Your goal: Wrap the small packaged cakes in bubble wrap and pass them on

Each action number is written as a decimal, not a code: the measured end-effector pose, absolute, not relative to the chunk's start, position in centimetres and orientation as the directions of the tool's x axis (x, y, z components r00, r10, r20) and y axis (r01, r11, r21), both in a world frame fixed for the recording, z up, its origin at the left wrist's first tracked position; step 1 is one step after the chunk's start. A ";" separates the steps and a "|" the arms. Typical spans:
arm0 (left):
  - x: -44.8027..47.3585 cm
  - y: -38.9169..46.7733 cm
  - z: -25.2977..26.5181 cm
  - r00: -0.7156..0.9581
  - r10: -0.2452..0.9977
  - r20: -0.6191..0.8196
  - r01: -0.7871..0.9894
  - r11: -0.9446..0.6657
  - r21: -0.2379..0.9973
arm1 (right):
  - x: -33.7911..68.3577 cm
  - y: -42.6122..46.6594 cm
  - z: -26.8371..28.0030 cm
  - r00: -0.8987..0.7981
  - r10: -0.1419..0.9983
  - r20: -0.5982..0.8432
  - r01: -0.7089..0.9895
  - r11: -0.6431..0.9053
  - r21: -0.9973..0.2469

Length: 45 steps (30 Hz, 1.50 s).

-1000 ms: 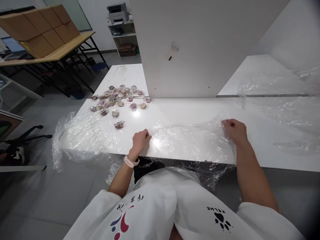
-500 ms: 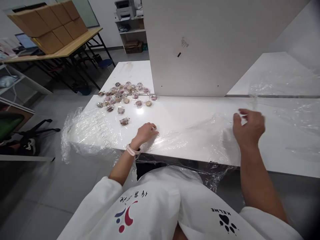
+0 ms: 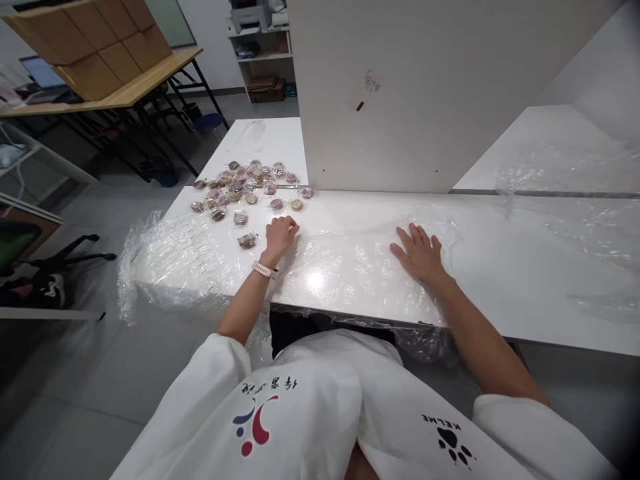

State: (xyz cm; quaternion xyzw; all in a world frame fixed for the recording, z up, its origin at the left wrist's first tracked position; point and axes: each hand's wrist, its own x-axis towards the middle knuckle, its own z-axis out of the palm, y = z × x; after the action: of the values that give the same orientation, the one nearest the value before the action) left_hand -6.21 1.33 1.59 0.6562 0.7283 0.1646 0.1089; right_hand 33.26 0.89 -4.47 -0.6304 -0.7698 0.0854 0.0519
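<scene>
With the left hand point(image 3: 281, 235) curled closed, a thin, clear plastic sheet point(image 3: 345, 267) is pinched; the right hand point(image 3: 421, 253) is spread flat over it, nothing gripped. The sheet is laid across the glossy white tabletop point(image 3: 490, 267).

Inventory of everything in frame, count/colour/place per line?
Wrapped pieces: many, overlapping; brown, pink, yellowish; table's left
Film sheet: 1, clear, between hands
Film bundle: 1, clear, table's left end
Loose film: clear, right; count unclear
White tabletop: 1, white, front
Panel: 1, white, upright, behind
Cardboard boxes: several, brown, on wooden table (1)
Laptop: 1, dark, beside boxes
Printer: 1, grey-white, on shelf unit (1)
Stool: 1, blue, back left
Chair: 1, green, left edge
Wristband: 1, pale pink, left wrist
Shirt: 1, white, on person
Hands: left, right: at film
</scene>
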 end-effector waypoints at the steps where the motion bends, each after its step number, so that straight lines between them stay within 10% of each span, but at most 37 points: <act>1: -7.1 1.5 1.8 -0.140 0.986 0.085 0.935 0.104 0.340 | 33.4 2.2 -4.4 -0.180 0.983 -0.030 0.965 0.170 -0.200; 13: -15.8 -2.2 2.5 -0.116 0.983 -0.142 0.935 0.156 0.318 | 33.7 5.6 -5.5 -0.092 0.994 0.052 0.971 0.101 -0.217; 21: -9.4 6.9 2.8 -0.105 0.991 0.087 0.840 0.042 0.541 | 33.6 5.8 -5.6 -0.082 0.996 0.042 0.975 0.089 -0.204; 28: -5.5 11.7 0.5 0.009 0.999 -0.041 0.964 0.003 0.265 | 33.7 5.9 -5.7 -0.081 0.994 0.070 0.971 0.095 -0.221; 34: -4.5 10.2 2.8 -0.035 0.999 0.013 0.948 0.029 0.317 | 33.4 5.8 -5.2 -0.064 0.997 0.043 0.966 0.073 -0.247; 39: 3.1 2.3 3.9 0.257 0.934 0.247 0.830 -0.344 0.439 | 33.5 5.8 -5.3 -0.063 0.996 0.062 0.961 0.077 -0.266; 45: 9.1 -5.5 -0.6 0.623 0.777 0.093 0.713 -0.612 0.340 | 33.4 5.9 -5.5 -0.064 0.997 0.045 0.971 0.072 -0.227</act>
State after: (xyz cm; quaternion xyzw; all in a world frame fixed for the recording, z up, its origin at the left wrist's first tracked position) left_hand 9.09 -5.52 -0.63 0.8903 0.4185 0.1164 0.1364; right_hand 33.36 5.94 -5.45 -0.6777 -0.7261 0.0681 0.0943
